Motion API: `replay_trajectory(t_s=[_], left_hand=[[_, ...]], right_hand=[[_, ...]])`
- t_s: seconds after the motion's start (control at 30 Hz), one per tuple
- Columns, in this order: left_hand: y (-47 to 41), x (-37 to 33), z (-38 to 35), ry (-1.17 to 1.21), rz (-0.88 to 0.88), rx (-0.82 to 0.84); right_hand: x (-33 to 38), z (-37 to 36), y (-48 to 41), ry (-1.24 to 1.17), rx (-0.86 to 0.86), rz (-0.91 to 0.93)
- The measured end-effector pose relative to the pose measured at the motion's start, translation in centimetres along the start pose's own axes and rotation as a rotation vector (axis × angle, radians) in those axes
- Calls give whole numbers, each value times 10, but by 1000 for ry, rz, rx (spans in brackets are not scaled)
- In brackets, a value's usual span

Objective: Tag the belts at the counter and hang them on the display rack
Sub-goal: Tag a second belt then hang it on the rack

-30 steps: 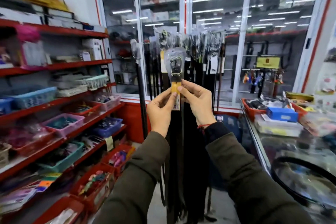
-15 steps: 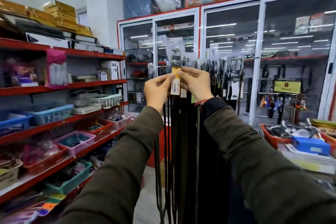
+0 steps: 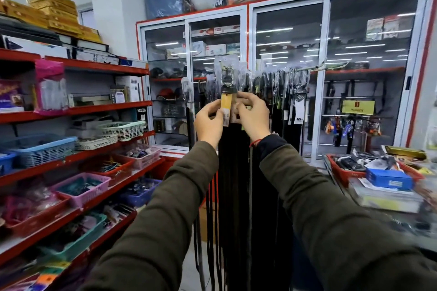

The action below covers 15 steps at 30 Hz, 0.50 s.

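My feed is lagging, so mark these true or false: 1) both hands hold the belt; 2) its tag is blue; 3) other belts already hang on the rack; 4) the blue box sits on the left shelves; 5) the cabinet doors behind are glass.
1) Both the left hand and the right hand hold the belt near its top: true.
2) The tag is blue: false, it is yellow.
3) Other belts already hang on the rack: true.
4) The blue box sits on the left shelves: false, it lies on the counter at right.
5) The cabinet doors are glass: true.
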<state>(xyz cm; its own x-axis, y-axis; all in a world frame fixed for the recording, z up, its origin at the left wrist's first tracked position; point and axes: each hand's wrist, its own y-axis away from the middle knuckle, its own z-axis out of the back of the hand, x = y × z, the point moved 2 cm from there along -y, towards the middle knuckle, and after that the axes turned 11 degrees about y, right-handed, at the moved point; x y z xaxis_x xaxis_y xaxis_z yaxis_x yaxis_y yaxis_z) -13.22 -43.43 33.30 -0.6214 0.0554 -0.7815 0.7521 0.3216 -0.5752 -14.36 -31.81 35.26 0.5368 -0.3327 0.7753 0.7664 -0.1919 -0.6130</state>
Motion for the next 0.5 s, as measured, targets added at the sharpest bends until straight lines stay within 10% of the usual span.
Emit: replay_trajectory(t_s=[0.23, 0.5], left_hand=[[53, 40, -22, -390, -468, -2], [147, 128, -88, -615, -525, 338]], right_hand=[[-63, 39, 48, 276, -214, 232], [-164, 125, 111, 798, -198, 146]])
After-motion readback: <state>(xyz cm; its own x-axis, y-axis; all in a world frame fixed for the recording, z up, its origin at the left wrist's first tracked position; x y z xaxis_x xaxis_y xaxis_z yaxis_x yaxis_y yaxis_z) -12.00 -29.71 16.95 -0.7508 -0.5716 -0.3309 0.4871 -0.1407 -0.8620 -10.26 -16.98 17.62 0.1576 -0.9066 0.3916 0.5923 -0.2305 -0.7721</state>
